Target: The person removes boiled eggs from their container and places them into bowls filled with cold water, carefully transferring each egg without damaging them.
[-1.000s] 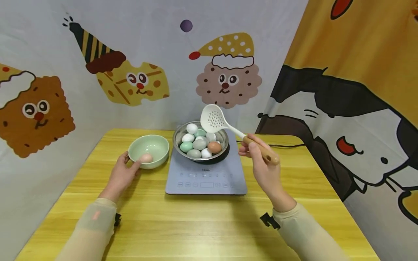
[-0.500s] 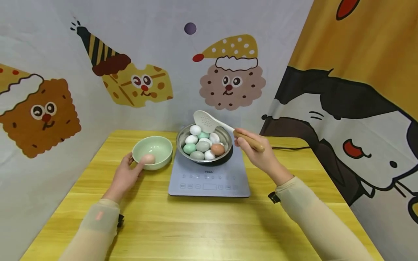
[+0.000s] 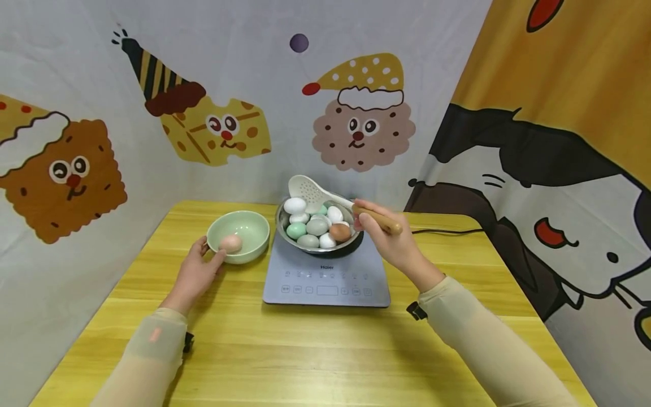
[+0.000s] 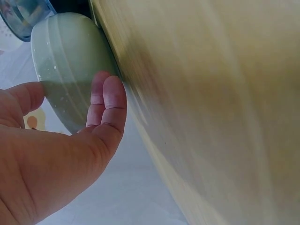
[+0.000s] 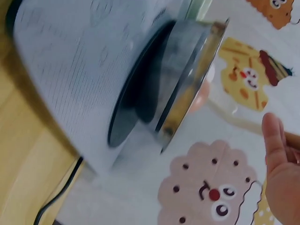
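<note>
My right hand (image 3: 394, 240) grips the wooden handle of a white slotted skimmer (image 3: 305, 189). Its perforated head reaches over the far left of a metal bowl (image 3: 305, 250) heaped with white, green, grey and brown eggs. Against the head's near side lies a white egg (image 3: 295, 206), at the bowl's rim. On the left, my left hand (image 3: 195, 274) holds a pale green bowl (image 3: 254, 229), thumb at the rim and fingers against its outer side (image 4: 70, 61). One pinkish egg (image 3: 231, 243) lies inside the green bowl. The right wrist view shows the metal bowl (image 5: 183, 51) side-on, its eggs mostly hidden.
Under the metal bowl is a grey-blue induction cooker (image 3: 325, 285), its panel facing me. A black cord (image 3: 447, 231) runs right from behind it. The wooden table (image 3: 315, 350) backs onto a cartoon-printed cloth (image 3: 229, 186).
My right hand and the skimmer have moved left and down to the metal bowl. A white egg at its far left has shifted left. My left hand stays on the green bowl.
</note>
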Tool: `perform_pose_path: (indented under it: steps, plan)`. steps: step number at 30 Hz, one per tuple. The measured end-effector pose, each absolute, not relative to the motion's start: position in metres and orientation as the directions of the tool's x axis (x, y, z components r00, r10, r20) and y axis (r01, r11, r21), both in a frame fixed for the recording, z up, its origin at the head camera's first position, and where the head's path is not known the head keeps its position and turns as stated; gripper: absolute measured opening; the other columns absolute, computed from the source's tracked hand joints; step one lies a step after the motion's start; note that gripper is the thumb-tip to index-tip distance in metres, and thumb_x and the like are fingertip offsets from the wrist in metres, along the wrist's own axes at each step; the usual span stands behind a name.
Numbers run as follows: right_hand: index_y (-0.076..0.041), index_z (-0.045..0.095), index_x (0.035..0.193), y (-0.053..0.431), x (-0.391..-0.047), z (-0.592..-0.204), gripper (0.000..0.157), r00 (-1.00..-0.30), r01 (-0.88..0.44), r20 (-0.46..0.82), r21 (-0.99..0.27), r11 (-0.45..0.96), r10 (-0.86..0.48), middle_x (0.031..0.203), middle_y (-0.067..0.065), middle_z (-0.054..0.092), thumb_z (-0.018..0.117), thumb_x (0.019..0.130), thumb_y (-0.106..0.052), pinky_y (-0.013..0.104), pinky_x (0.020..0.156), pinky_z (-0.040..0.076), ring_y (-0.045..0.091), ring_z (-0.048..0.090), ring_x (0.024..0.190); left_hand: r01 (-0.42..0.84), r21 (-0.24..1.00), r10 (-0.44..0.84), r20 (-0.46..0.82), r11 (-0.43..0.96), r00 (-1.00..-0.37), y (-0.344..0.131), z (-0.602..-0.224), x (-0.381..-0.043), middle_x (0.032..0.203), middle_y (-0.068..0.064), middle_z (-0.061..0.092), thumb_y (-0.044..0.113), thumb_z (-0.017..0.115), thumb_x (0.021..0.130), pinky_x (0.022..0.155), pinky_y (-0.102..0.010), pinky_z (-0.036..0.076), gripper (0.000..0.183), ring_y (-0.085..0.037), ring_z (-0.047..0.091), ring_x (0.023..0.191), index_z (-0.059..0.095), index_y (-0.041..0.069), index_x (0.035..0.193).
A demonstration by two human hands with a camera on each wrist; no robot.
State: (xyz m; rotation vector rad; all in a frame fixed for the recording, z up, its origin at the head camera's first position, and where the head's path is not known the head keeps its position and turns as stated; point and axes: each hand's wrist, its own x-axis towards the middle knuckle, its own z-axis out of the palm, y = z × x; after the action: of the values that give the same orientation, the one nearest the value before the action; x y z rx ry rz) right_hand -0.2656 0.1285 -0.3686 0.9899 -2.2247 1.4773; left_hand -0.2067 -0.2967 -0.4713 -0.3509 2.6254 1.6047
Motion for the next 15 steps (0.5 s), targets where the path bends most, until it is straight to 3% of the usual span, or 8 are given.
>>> perform_pose_path:
  steps: [5, 7, 10, 13, 15]
  plan:
    - [0.007, 0.067, 0.139, 0.12, -0.253, -0.371, 0.036, -0.645, -0.762, 0.662, -0.589, 0.268, -0.382, 0.115, 0.025, 0.08, 0.063, 0.104, -0.001, 0.012, 0.083, 0.057, 0.024, 0.079, 0.095, -0.214, 0.875, -0.168, -0.154, 0.434, -0.974, -0.297, -0.472, -0.208, 0.177, -0.028, 0.014, 0.041, 0.047, 0.114, 0.092, -0.027, 0.058, 0.087, -0.044, 0.065, 0.131, -0.007, 0.003, 0.171]
    - [0.006, 0.069, 0.137, 0.119, -0.248, -0.371, 0.036, -0.602, -0.798, 0.693, -0.531, 0.286, -0.396, 0.122, 0.024, 0.078, 0.065, 0.103, -0.002, 0.01, 0.082, 0.055, 0.028, 0.079, 0.096, -0.214, 0.876, -0.169, -0.155, 0.432, -0.973, -0.297, -0.472, -0.208, 0.177, -0.028, 0.014, 0.04, 0.047, 0.114, 0.091, -0.026, 0.058, 0.087, -0.044, 0.066, 0.131, -0.006, 0.003, 0.171]
    - [0.009, 0.069, 0.136, 0.119, -0.24, -0.374, 0.035, -0.57, -0.822, 0.721, -0.504, 0.266, -0.395, 0.117, 0.024, 0.079, 0.066, 0.102, 0.0, 0.012, 0.083, 0.057, 0.027, 0.079, 0.094, -0.218, 0.876, -0.169, -0.158, 0.43, -0.973, -0.297, -0.473, -0.209, 0.177, -0.028, 0.015, 0.039, 0.048, 0.114, 0.091, -0.025, 0.059, 0.087, -0.045, 0.066, 0.13, -0.006, 0.003, 0.171]
    - [0.016, 0.065, 0.135, 0.12, -0.23, -0.376, 0.034, -0.612, -0.785, 0.706, -0.598, 0.164, -0.357, 0.109, 0.028, 0.078, 0.06, 0.102, 0.007, 0.02, 0.083, 0.063, 0.022, 0.079, 0.09, -0.218, 0.875, -0.17, -0.158, 0.433, -0.973, -0.297, -0.473, -0.209, 0.177, -0.029, 0.015, 0.039, 0.048, 0.114, 0.092, -0.026, 0.059, 0.086, -0.044, 0.066, 0.13, -0.006, 0.002, 0.171]
    - [0.02, 0.062, 0.134, 0.12, -0.223, -0.376, 0.033, -0.675, -0.719, 0.667, -0.691, 0.079, -0.315, 0.109, 0.026, 0.078, 0.056, 0.104, 0.009, 0.026, 0.081, 0.065, 0.02, 0.079, 0.087, -0.217, 0.875, -0.172, -0.156, 0.432, -0.973, -0.297, -0.473, -0.208, 0.177, -0.028, 0.015, 0.039, 0.048, 0.114, 0.093, -0.029, 0.06, 0.086, -0.044, 0.066, 0.13, -0.006, 0.002, 0.171]
